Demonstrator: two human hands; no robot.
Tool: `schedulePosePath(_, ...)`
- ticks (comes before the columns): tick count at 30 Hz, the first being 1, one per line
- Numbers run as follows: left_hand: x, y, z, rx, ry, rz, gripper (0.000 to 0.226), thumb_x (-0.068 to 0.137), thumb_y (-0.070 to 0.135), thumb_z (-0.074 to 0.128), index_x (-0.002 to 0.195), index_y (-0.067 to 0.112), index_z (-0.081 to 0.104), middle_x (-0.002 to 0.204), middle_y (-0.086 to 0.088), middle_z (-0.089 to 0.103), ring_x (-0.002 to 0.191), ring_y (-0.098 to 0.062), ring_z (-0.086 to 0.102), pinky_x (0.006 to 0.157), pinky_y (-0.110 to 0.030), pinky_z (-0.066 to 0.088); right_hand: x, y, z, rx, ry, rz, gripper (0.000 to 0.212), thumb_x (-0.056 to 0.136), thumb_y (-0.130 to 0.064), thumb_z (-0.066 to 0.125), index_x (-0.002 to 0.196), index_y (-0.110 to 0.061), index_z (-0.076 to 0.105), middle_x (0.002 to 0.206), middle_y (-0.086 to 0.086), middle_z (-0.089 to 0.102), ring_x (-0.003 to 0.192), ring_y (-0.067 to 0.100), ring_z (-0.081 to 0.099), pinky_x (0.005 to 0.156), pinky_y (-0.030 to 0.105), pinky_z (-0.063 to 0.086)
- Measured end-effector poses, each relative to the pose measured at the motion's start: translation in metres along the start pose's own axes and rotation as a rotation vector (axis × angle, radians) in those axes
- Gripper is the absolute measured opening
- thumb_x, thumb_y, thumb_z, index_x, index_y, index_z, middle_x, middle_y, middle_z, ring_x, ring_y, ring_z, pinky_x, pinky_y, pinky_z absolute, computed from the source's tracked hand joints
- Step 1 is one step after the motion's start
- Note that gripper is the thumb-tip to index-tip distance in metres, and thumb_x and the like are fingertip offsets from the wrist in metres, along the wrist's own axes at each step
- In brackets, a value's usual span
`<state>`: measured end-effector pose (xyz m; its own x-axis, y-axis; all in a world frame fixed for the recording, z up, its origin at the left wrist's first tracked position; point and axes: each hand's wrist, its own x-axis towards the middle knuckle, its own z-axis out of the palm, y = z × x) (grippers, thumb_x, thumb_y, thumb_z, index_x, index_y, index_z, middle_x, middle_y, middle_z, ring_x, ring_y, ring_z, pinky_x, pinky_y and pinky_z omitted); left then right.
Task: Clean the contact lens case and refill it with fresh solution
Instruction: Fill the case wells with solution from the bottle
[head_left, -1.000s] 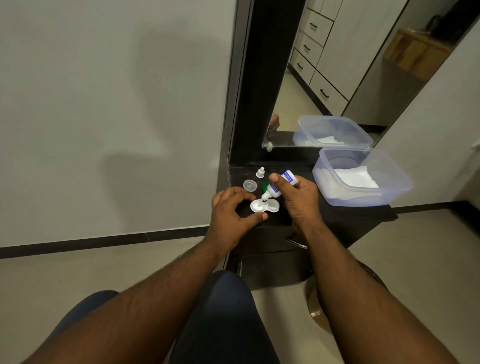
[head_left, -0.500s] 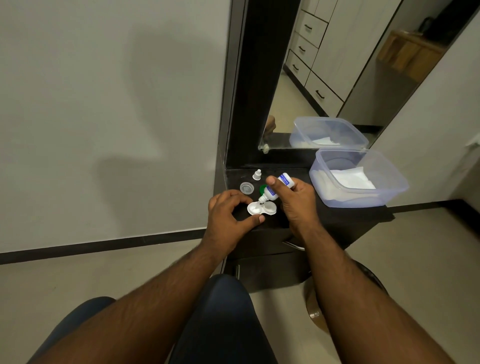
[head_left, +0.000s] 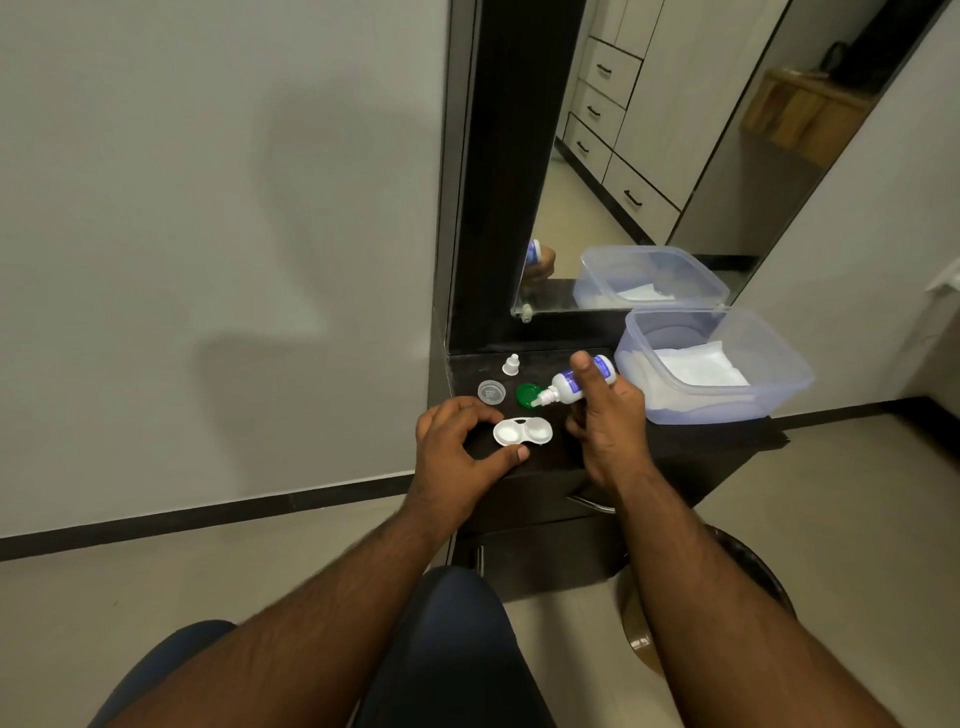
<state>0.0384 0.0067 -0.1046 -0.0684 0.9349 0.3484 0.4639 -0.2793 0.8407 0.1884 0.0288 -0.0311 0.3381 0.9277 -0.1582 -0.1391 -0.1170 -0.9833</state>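
You are in the filling step: the lens case (head_left: 522, 432) lies open on the dark dresser top (head_left: 561, 457), both round wells facing up, and your left hand (head_left: 457, 457) steadies it, thumb touching its near edge and fingers curled round its left end. Your right hand (head_left: 605, 415) grasps the small solution bottle (head_left: 576, 382), thumb across its label, with the bottle tilted so the nozzle points down and to the left. The tip hangs above and behind the case, over the green cap (head_left: 528, 395), not over either well. The left well looks bright white and the right one duller; whether either holds liquid, you cannot tell from here. The grey cap (head_left: 491, 391) and the little white bottle cap (head_left: 511, 365) sit farther back on the top, apart from the case. The clear plastic tub (head_left: 779, 374) with white tissue (head_left: 698, 366) in it stands to your right. For the next move, judge it so: bring the nozzle forward until it sits squarely over one well, keep it off the plastic, and squeeze gently so the shallow well does not overflow. Keep your left thumb firm on the case, since it is light and would slide under a nudge. Then shift to the other well before reaching for the caps.
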Motion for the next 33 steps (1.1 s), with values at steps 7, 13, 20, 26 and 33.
schedulePosePath(7, 0.003, 0.001, -0.002, 0.001, -0.010, 0.022, 0.046, 0.062, 0.060, 0.067, 0.097, 0.029, 0.065, 0.106, 0.019, 0.053, 0.106, 0.017, 0.034, 0.093, -0.035, 0.042, -0.003, -0.001, 0.001, -0.068, -0.041, -0.067, 0.021, 0.079, -0.031, 0.073, 0.070, -0.015, 0.063, 0.058, 0.001, 0.058, 0.049, 0.008, 0.044, 0.048, 0.022, 0.040)
schedulePosePath(13, 0.003, 0.001, -0.002, 0.011, 0.003, 0.044, 0.045, 0.063, 0.057, 0.069, 0.095, 0.026, 0.066, 0.103, 0.024, 0.051, 0.106, 0.023, 0.032, 0.093, -0.037, 0.042, -0.002, 0.002, 0.000, -0.097, -0.081, -0.120, 0.019, 0.079, -0.029, 0.073, 0.073, -0.013, 0.064, 0.064, 0.002, 0.062, 0.052, 0.003, 0.051, 0.053, 0.020, 0.044)
schedulePosePath(20, -0.006, -0.003, 0.006, -0.021, 0.030, 0.012, 0.037, 0.066, 0.043, 0.080, 0.096, 0.026, 0.066, 0.107, 0.016, 0.054, 0.103, 0.012, 0.036, 0.093, -0.034, 0.041, 0.003, 0.014, -0.002, -0.188, -0.133, -0.120, 0.024, 0.075, -0.031, 0.076, 0.082, -0.009, 0.067, 0.075, 0.007, 0.070, 0.072, 0.018, 0.065, 0.068, 0.030, 0.053)
schedulePosePath(26, 0.003, -0.001, 0.001, -0.009, 0.028, 0.025, 0.040, 0.064, 0.046, 0.078, 0.096, 0.026, 0.066, 0.107, 0.014, 0.056, 0.105, -0.001, 0.040, 0.091, -0.028, 0.038, 0.004, 0.009, 0.002, -0.190, -0.140, -0.140, 0.022, 0.076, -0.031, 0.075, 0.081, -0.011, 0.067, 0.075, 0.005, 0.070, 0.071, 0.014, 0.065, 0.067, 0.027, 0.052)
schedulePosePath(33, 0.002, -0.001, 0.000, 0.007, 0.018, 0.031, 0.039, 0.066, 0.045, 0.078, 0.097, 0.026, 0.066, 0.108, 0.014, 0.056, 0.106, -0.002, 0.041, 0.092, -0.029, 0.038, 0.004, 0.009, 0.002, -0.190, -0.138, -0.144, 0.020, 0.077, -0.029, 0.074, 0.079, -0.011, 0.066, 0.071, 0.003, 0.069, 0.066, 0.010, 0.063, 0.063, 0.023, 0.050)
